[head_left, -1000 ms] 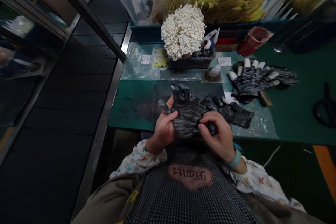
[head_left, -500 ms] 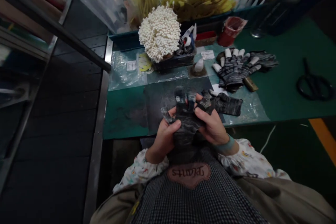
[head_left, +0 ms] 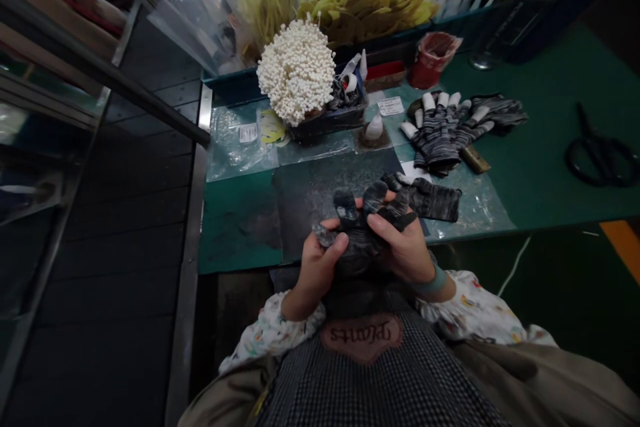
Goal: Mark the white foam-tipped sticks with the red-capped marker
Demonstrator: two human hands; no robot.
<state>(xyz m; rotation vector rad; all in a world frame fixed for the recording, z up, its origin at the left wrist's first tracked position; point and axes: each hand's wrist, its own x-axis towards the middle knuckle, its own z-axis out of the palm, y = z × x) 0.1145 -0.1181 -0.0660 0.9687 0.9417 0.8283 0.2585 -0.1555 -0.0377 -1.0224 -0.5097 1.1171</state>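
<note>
Both my hands grip a dark striped knitted glove (head_left: pixel 361 223) just above the near edge of the green table (head_left: pixel 550 167). My left hand (head_left: pixel 317 267) clasps its left side, thumb curled over the fabric. On the glove's right side my right hand (head_left: pixel 403 247) closes, with the forefinger laid across the glove fingers. The glove's fingertips stick up, grey and stiff. A second dark glove (head_left: pixel 431 199) lies flat on the table right beside my right hand.
A pile of striped gloves with white fingertips (head_left: pixel 453 127) lies further right. Black scissors (head_left: pixel 600 160) rest at the far right. A white bead-like cluster (head_left: pixel 297 70), a red cup (head_left: pixel 433 57), glue bottles and yellow petals stand at the back. Metal shelving runs along the left.
My hands have drawn the glove slightly nearer and bunched it; its fingers now bend forward rather than standing straight. The view has shifted a little.
</note>
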